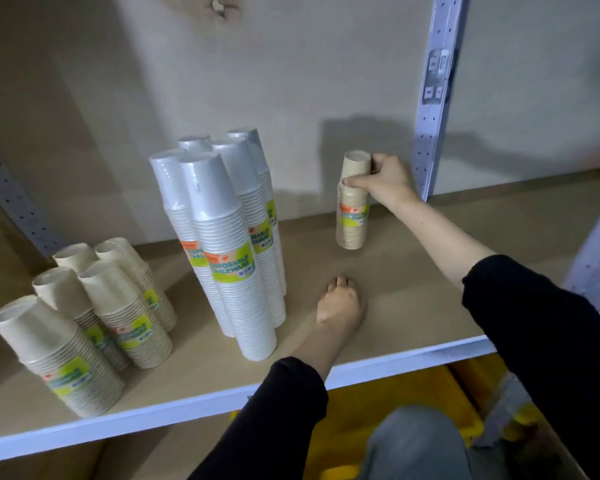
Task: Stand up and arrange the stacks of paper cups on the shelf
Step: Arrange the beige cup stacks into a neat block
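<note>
Gripping tan cup stack (352, 223) top, right hand (388, 178) fingers curled round; left hand (340, 301) on shelf (402, 292), fingers unclear.

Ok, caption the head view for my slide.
Right hand holds a tan paper cup stack upright on the shelf; left hand rests near the white cup stacks.

The head camera looks forward and down, close over the shelf (430, 299).
</note>
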`<state>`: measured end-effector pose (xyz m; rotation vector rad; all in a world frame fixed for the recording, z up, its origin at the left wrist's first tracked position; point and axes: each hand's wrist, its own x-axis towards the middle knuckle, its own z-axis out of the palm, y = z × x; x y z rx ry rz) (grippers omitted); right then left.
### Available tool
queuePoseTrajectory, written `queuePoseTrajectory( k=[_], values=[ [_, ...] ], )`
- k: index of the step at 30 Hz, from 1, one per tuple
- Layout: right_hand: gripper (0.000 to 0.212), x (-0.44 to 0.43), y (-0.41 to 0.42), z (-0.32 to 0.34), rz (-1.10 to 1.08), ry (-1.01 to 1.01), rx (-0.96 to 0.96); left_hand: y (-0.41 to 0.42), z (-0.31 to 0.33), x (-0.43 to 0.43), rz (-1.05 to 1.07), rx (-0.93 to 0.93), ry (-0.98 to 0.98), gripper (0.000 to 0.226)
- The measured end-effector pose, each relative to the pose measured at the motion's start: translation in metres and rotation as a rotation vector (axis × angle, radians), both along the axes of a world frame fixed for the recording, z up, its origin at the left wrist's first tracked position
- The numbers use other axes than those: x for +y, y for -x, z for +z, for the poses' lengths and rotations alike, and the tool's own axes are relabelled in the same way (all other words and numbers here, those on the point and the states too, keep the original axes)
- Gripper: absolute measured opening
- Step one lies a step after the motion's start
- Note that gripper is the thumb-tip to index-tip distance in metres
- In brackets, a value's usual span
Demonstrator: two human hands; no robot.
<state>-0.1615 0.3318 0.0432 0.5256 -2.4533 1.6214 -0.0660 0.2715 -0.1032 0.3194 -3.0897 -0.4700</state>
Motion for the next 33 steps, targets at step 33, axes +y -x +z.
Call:
queuePoseTrajectory(
  k=[33],
  values=[
    [0.021,0.017,-0.179,0.026,0.123,-0.183,-0.004,-0.151,0.003,-0.031,-0.25,0.139,0.044,0.04]
  ],
)
